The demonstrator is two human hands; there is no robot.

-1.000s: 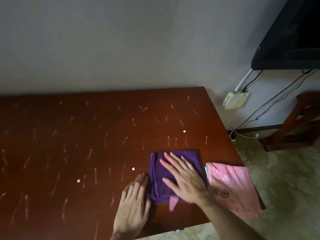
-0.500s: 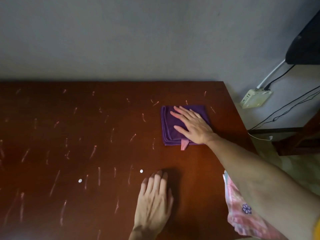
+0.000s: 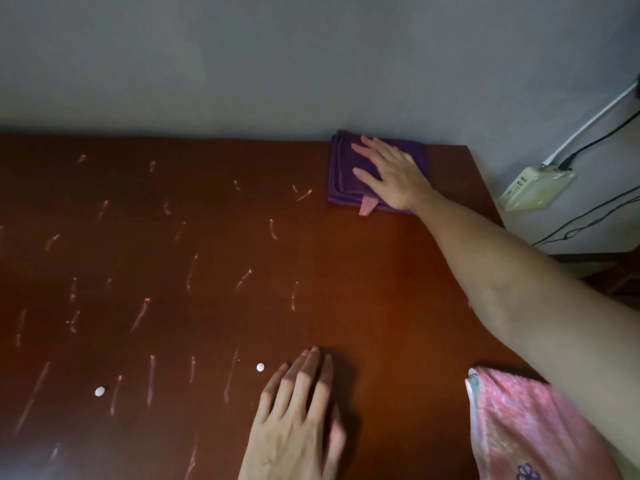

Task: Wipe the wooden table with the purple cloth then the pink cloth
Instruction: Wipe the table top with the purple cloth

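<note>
The folded purple cloth [image 3: 344, 174] lies at the far right of the wooden table [image 3: 207, 265], up against the wall. My right hand [image 3: 393, 174] presses flat on it with straight, spread fingers, arm stretched across the table. A small pink tag sticks out from the cloth's near edge. My left hand [image 3: 298, 417] rests flat on the wood near the front edge. The pink cloth [image 3: 526, 427] lies at the front right corner, partly under my right arm. Pale pinkish streaks cover the left and middle of the table; the strip on the right shows none.
Two small white dots [image 3: 260, 367] [image 3: 99, 391] sit on the wood near the front. A white power adapter [image 3: 533, 183] with cables hangs on the grey wall [image 3: 277, 64] right of the table. The table's right edge runs just past the purple cloth.
My right hand has pushed the purple cloth from the front right of the table away to the far edge by the wall. My left hand stayed flat near the front.
</note>
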